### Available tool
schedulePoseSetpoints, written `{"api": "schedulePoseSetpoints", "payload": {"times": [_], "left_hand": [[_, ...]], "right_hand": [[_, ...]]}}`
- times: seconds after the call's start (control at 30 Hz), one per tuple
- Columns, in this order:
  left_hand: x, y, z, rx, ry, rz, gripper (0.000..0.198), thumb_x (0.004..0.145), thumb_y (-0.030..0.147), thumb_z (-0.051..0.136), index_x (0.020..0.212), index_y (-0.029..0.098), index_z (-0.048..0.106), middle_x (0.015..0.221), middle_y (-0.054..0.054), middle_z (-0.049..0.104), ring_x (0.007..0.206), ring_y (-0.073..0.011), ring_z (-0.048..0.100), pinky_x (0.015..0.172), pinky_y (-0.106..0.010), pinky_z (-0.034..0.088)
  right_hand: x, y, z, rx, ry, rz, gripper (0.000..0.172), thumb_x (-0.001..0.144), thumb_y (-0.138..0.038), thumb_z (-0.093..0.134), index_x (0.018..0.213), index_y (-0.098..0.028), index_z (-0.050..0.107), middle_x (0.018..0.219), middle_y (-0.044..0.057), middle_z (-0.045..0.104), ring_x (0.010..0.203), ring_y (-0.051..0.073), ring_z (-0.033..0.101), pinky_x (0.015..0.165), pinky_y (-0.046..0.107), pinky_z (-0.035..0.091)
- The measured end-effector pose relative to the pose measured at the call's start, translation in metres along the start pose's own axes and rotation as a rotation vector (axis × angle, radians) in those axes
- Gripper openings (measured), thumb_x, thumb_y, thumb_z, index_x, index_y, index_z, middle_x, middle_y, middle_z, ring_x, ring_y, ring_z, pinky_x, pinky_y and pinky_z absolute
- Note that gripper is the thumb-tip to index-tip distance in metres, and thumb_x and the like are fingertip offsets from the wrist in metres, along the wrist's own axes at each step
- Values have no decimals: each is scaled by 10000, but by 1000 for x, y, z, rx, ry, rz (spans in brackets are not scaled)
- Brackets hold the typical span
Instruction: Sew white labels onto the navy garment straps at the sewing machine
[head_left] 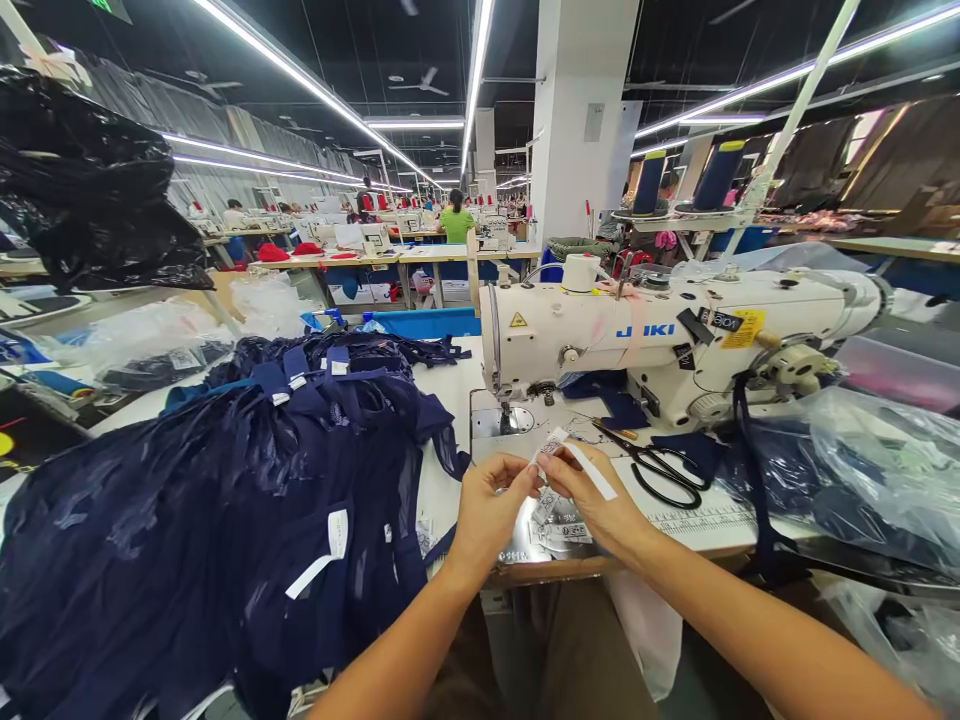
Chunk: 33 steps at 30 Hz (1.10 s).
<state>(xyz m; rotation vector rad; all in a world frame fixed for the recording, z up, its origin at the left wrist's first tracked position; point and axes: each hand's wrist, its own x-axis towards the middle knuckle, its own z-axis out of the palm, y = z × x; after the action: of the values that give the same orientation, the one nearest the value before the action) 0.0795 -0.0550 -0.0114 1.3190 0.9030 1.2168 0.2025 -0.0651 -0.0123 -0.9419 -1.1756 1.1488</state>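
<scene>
White and printed, a small label [553, 442] sits in the head view between both hands, just above the table's front edge; the left hand [486, 512] and right hand [600, 505] each pinch it between thumb and fingertips. A plain white strip [596, 474] slants across the right fingers. Below lie more printed labels [549, 530]. Black-handled scissors [664, 470] rest right of the hands, before a white sewing machine [592, 325]; navy garments [225, 530] heap to the left.

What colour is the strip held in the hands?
The strip is white, seen in the head view.
</scene>
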Motion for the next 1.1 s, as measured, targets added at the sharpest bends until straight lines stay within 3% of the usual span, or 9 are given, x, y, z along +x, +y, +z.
{"api": "schedulePoseSetpoints", "payload": {"times": [0.3, 0.47, 0.6, 0.7, 0.87, 1.1], "left_hand": [[0, 0, 4, -9, -16, -104, 138, 647, 240, 625, 582, 126, 580, 538, -3, 599, 513, -93, 519, 576, -211, 415], [-1, -4, 8, -16, -24, -113, 145, 653, 249, 630, 596, 124, 584, 551, -1, 601, 518, -89, 521, 581, -207, 418], [0, -8, 8, 24, -11, -67, 131, 652, 241, 630, 601, 128, 588, 549, 0, 598, 516, -95, 525, 568, -210, 422], [1, -11, 6, 55, 17, -35, 112, 659, 230, 621, 618, 133, 583, 535, 4, 596, 504, -100, 529, 552, -214, 426], [1, -9, 2, 136, 67, 32, 127, 700, 246, 593, 634, 138, 588, 537, 9, 598, 499, -96, 535, 551, -208, 422], [-4, -4, 2, 255, 119, 152, 112, 697, 221, 586, 622, 151, 629, 560, 2, 607, 564, -118, 548, 592, -218, 428]], "right_hand": [[10, -2, -19, 112, 143, -51, 256, 667, -376, 626, 590, -179, 482, 475, -75, 351, 430, 57, 254, 443, 236, 180], [10, -4, -24, 62, 230, -122, 228, 653, -377, 638, 737, -193, 534, 535, -65, 389, 452, 64, 280, 433, 226, 187], [8, -7, -26, 24, 283, -168, 241, 685, -397, 601, 613, -188, 507, 482, -64, 330, 450, 74, 260, 438, 237, 200], [4, -5, -27, 6, 259, -213, 239, 715, -384, 579, 599, -189, 505, 504, -54, 338, 489, 86, 295, 484, 243, 250], [-9, -2, -24, -16, 122, -220, 168, 789, -361, 507, 731, -207, 544, 611, -23, 483, 602, 121, 439, 639, 270, 347], [-19, 2, -14, 112, 17, -110, 197, 814, -422, 449, 780, -234, 502, 817, 17, 605, 650, 148, 548, 605, 284, 420]]}}
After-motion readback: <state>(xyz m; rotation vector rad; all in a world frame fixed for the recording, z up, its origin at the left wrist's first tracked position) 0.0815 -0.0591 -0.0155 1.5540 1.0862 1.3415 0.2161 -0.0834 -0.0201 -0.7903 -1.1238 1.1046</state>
